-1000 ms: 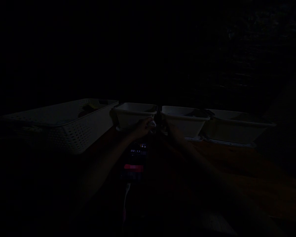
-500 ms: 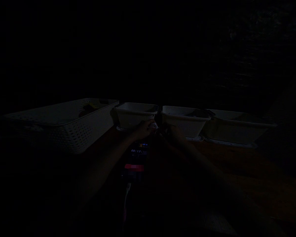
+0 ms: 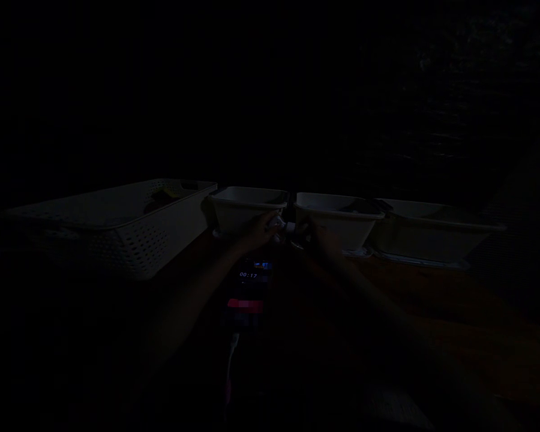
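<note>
The view is very dark. My left hand (image 3: 263, 230) is closed round a small pale, shiny object (image 3: 278, 222) whose kind I cannot make out. My right hand (image 3: 321, 236) is close by on the right, its fingers drawn together. Between the two hands shows a small whitish piece (image 3: 290, 227); whether it is joined to the pale object I cannot tell. What my right fingers hold is lost in shadow. Below my left hand lies a phone (image 3: 247, 291) with a lit timer and a red band on its screen.
A pale perforated basket (image 3: 180, 219) with dark and yellowish contents stands at left. Three pale tubs, the left one (image 3: 227, 213), the middle one (image 3: 351, 231) and the right one (image 3: 432, 240), stand in a row behind my hands. A white cable (image 3: 231, 354) runs from the phone toward me.
My hands have moved slightly apart, and the whitish piece between them shows more clearly. The basket, tubs and phone stay in place.
</note>
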A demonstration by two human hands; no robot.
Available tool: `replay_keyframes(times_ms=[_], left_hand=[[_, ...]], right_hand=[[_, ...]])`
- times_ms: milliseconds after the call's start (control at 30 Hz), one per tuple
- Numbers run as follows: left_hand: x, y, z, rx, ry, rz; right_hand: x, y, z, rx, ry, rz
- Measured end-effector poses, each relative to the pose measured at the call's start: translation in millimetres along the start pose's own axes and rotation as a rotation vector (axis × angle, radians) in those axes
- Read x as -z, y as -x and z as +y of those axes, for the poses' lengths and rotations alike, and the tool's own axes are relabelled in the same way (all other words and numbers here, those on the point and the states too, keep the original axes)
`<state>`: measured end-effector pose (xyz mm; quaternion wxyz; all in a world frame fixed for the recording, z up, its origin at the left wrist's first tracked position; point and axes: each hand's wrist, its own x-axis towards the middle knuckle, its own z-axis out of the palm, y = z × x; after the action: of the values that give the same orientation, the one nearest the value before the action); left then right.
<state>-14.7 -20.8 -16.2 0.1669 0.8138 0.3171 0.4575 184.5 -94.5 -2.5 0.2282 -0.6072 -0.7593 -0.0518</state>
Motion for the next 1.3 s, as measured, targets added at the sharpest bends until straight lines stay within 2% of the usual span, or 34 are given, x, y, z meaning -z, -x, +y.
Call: replay_keyframes(times_ms=[67, 200, 467, 767, 1167, 1300], left_hand=[[4.2, 0.6, 1.3, 0.0, 0.035, -0.029], [8.7, 3.3, 8.9, -0.043, 0.105, -0.172], [5.4, 1.8, 15.8, -0.069, 0.002, -0.13], [5.9, 2.2, 20.4, 0.027, 0.022, -0.158], [7.2, 0.6, 16.8, -0.078, -0.067, -0.16], [6.9, 0.1, 15.2, -0.055, -0.052, -0.186]], right_hand=[[1.1, -2.1, 2.2, -0.007, -0.013, -0.006], [1.9, -3.8, 5.2, 0.006, 0.001, -0.016], [-0.8, -1.6, 2.3, 0.045, 0.05, -0.03], [3.3, -0.9, -0.1, 0.041, 0.06, -0.01], [6.2, 0.9, -5.6, 0.02, 0.083, -0.054], [5.9, 0.5, -5.8, 0.017, 0.107, -0.061]])
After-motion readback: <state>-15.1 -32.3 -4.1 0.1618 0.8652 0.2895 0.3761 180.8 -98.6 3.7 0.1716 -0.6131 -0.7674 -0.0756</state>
